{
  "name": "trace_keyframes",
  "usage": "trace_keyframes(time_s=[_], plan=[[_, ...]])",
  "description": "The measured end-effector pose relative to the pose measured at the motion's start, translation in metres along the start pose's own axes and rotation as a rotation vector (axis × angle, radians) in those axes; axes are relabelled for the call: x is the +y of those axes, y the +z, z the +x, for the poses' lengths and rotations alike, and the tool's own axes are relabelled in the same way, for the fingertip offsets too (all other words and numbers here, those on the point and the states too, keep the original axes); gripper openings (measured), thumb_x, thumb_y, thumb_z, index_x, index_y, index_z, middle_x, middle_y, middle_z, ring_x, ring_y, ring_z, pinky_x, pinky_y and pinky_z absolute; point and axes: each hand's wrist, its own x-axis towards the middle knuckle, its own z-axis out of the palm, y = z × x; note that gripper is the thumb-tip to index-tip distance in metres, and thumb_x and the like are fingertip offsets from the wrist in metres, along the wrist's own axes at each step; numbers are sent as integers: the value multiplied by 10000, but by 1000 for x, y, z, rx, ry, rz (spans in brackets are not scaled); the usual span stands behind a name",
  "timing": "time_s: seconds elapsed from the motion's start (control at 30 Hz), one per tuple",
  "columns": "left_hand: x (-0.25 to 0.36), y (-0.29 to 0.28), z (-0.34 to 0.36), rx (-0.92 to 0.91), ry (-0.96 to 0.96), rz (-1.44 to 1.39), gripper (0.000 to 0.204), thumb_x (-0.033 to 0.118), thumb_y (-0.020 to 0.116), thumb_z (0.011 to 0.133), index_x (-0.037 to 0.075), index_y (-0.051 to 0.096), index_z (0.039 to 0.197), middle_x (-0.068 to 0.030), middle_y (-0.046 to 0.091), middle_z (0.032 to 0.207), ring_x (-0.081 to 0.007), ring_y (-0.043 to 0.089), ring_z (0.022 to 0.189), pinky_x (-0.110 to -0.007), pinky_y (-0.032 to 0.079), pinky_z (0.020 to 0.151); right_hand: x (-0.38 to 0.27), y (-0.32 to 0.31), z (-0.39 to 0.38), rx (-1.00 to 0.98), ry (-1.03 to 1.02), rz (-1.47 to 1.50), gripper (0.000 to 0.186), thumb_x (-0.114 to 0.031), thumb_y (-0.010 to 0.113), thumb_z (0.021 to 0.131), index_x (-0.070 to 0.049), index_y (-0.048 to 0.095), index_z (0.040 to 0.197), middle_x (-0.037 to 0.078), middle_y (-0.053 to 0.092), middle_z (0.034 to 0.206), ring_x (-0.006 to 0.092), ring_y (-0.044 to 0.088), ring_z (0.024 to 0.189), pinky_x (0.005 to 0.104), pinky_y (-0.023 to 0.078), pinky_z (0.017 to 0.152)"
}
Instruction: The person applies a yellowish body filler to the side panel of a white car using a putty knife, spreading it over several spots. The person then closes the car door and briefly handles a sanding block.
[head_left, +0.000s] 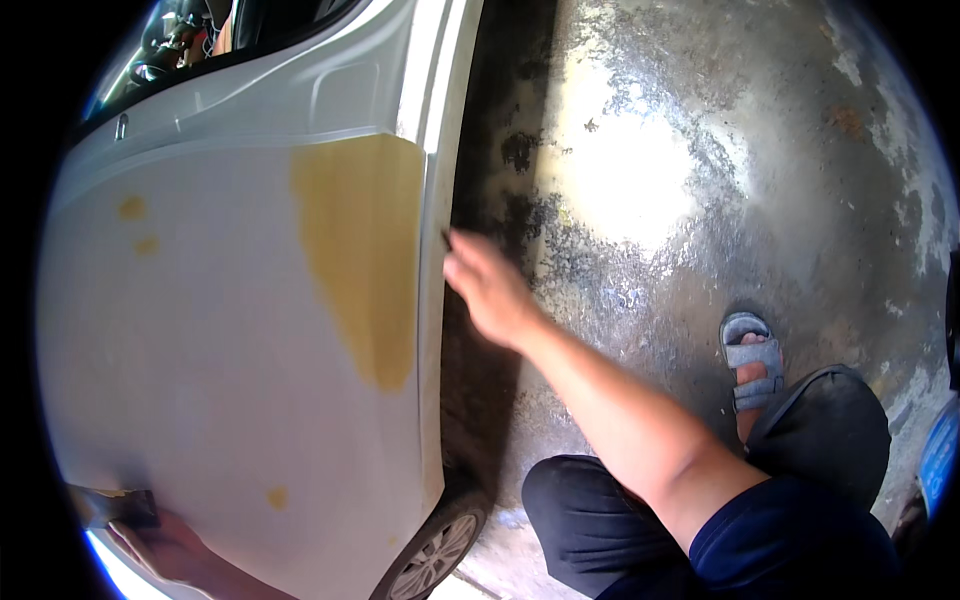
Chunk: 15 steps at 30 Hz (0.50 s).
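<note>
A pale silver car body panel fills the left side. On it a large yellowish filler patch tapers down along the lower trim, and a few small yellow spots lie apart from it. My right hand, slightly blurred, is closed beside the panel's right edge. A thin dark piece sticks out at its fingertips, too small to name. At the lower left my left hand holds a dark flat board with a little yellow on its upper edge. Shadow hides part of that grip.
A car wheel shows at the bottom. Stained concrete floor with a bright glare stretches along the right. My bent knees and a grey sandal are near it. A blue object stands at the right rim. A window is at upper left.
</note>
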Motion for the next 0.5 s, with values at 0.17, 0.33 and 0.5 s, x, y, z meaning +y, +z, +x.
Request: trace_keyframes(time_s=[0.17,0.33,0.5], plan=[[-32,7,-2,42,168,-77,379,166,630,916,-8,528,1236,-207,557,1174,-353,608,1062,-467,550,858,-22,-18,79,34,203,171,543,-314,467,951,28,418,1369,231,451,1382,325,435,1298,353,338,1077],[-26,4,-3,0,-117,-259,364,198,576,947,9,512,1251,-199,554,1189,-335,581,1118,-460,527,903,-40,-16,99,-11,213,104,519,-305,462,942,6,451,1357,230,463,1373,331,426,1303,345,326,1090],[-5,2,4,105,-519,-801,351,223,512,979,15,503,1260,-196,555,1194,-318,562,1145,-458,507,934,-58,-7,84,-8,30,-193,465,-265,410,948,25,496,1302,256,484,1323,386,483,1215,414,389,1047]])
